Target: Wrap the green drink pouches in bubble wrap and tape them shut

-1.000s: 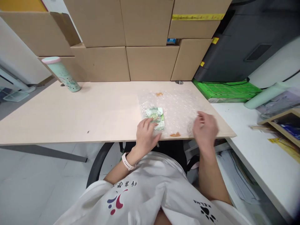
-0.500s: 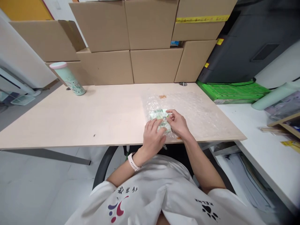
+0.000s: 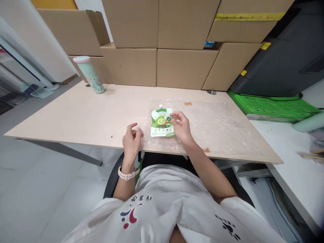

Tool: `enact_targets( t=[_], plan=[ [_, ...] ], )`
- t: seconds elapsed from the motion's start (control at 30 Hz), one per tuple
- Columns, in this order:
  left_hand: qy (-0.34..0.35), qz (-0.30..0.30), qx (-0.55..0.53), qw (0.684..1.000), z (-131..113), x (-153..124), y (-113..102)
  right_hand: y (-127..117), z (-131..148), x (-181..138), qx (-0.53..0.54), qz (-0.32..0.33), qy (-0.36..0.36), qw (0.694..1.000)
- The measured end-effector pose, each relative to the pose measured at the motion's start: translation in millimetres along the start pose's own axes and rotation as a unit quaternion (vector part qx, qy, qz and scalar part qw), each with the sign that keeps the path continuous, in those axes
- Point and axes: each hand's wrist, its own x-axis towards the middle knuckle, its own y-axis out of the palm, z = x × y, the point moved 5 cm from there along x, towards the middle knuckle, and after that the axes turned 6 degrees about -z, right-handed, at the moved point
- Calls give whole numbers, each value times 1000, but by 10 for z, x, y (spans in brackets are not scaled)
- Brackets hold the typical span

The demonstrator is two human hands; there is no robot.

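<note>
A green and white pouch [image 3: 162,123] with a kiwi picture and a small white spout lies face up on a sheet of bubble wrap [image 3: 212,125]. My right hand [image 3: 181,126] is at the pouch's right edge, fingertips closed on it. My left hand [image 3: 132,139], with a pale pink wristband [image 3: 127,175], is left of the pouch and apart from it. Its fingers are bent together at the left edge of the bubble wrap, which seems pinched between them; the clear film is hard to make out there.
Cardboard boxes [image 3: 186,69] line the back of the table [image 3: 76,118]. A mint green tumbler [image 3: 92,76] stands at the back left. Toward the right are a green crate [image 3: 273,106], a dark grey case [image 3: 275,64] and a white side table [image 3: 286,145].
The bubble wrap over the pouch has been opened, leaving its front bare. My left hand has moved left, away from the pouch. The camera view has shifted.
</note>
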Motion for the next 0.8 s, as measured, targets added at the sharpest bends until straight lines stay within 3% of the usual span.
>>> enact_targets(
  t=[0.1,0.17,0.27,0.37,0.47,0.53,0.63,0.8],
  plan=[
    [27,12,53,998,-17,-11,37,216,-246,-95,-7,30,39,999],
    [41,17,69,997,-48,-26,45,254,-259,-145,-42,55,16,997],
    [50,27,75,996,-62,-31,42,211,-57,-219,-147,69,-77,984],
    [45,33,74,996,-43,-35,39,161,226,-372,-255,54,-171,950],
    [31,58,0,998,-61,-69,56,177,379,-615,-263,103,-213,935],
    [32,77,-66,994,-131,-112,63,168,396,-766,-231,144,-203,941],
    [63,98,-105,988,-330,-219,89,55,385,-888,-160,157,-164,961],
    [149,211,-152,954,-823,-540,454,-349,252,-866,-28,84,-55,994]
  ],
)
